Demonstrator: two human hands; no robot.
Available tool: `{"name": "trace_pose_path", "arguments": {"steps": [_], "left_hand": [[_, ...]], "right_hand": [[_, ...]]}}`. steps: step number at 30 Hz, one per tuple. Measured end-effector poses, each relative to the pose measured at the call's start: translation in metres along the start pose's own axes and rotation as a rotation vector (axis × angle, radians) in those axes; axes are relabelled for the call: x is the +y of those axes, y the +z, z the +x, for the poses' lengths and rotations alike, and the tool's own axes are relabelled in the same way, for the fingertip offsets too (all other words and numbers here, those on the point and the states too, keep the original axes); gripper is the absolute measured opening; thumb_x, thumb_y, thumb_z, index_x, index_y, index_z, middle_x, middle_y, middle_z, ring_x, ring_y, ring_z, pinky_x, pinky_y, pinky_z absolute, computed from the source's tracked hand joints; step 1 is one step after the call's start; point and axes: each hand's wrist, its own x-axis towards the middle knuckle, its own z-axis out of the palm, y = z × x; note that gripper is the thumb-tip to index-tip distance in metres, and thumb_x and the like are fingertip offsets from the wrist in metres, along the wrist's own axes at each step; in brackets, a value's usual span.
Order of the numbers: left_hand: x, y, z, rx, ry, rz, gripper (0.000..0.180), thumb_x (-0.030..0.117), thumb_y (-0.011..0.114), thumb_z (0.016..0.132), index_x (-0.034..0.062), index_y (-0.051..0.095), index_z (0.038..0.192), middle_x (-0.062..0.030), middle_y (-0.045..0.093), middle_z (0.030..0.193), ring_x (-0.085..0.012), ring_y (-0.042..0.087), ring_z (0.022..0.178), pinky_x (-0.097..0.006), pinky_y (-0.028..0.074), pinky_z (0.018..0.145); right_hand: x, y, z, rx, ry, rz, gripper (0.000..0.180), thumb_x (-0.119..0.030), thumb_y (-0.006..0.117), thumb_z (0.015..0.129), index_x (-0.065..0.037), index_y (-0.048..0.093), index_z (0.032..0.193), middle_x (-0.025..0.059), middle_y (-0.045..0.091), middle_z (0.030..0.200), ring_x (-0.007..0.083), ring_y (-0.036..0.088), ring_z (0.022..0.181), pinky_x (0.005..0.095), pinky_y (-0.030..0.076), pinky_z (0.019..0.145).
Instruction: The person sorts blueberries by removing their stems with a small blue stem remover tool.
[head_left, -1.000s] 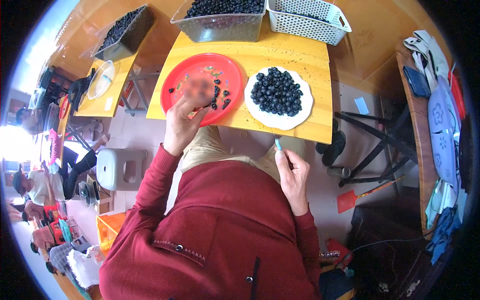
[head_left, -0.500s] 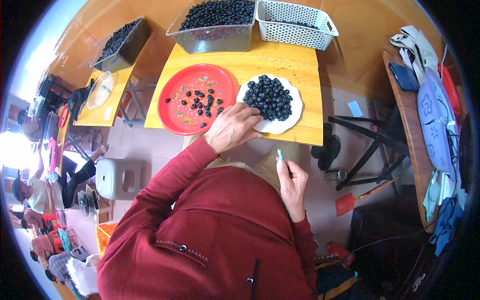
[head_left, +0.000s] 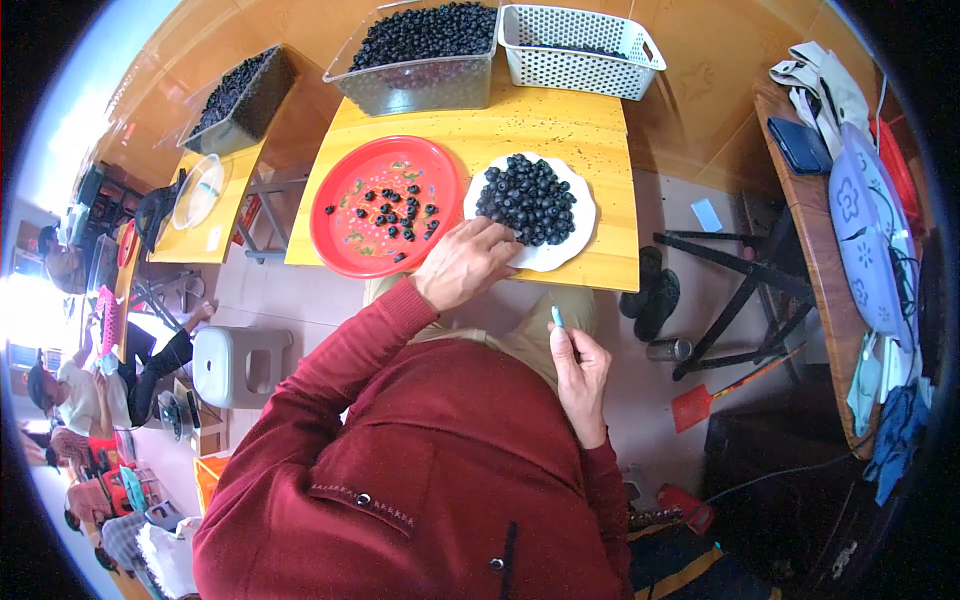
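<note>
Well, the berries (head_left: 526, 200) are round and dark blue, heaped on your white plate (head_left: 584, 222). Your left hand (head_left: 466, 262) is at their edge; I can't tell if it grips one. Your right hand (head_left: 583, 372) pinches a blue stick (head_left: 557, 317).

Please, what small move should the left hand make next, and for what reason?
Probably the left hand should pick one of the berries and bring it toward the right hand. The left hand is at the white plate's near left edge, beside the berries, while the right hand holds a blue tool. Whether a berry is already pinched, I cannot tell.
</note>
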Motion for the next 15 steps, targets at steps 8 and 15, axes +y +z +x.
{"name": "trace_pose_path", "arguments": {"steps": [8, 15], "left_hand": [[0.0007, 0.0059, -0.0020, 0.068, 0.050, -0.094, 0.014, 0.011, 0.066, 0.081, 0.0057, 0.066, 0.095, -0.0066, 0.062, 0.100, -0.0268, 0.062, 0.092, -0.038, 0.055, 0.076], [0.0027, -0.0007, -0.0073, 0.080, 0.077, -0.215, 0.018, 0.006, 0.066, 0.085, 0.0047, 0.067, 0.103, -0.0111, 0.065, 0.102, -0.0303, 0.065, 0.093, -0.040, 0.055, 0.079]], "right_hand": [[0.0077, -0.0004, -0.0005, 0.035, 0.007, 0.023, 0.034, -0.028, 0.063, 0.100, 0.004, 0.072, 0.100, -0.0043, 0.055, 0.070, 0.0046, 0.045, 0.066, 0.0234, 0.037, 0.059], [0.0118, -0.0018, 0.0001, 0.039, 0.005, 0.020, 0.035, -0.029, 0.063, 0.100, 0.005, 0.072, 0.100, -0.0051, 0.052, 0.069, 0.0040, 0.042, 0.064, 0.0232, 0.035, 0.057]]}}
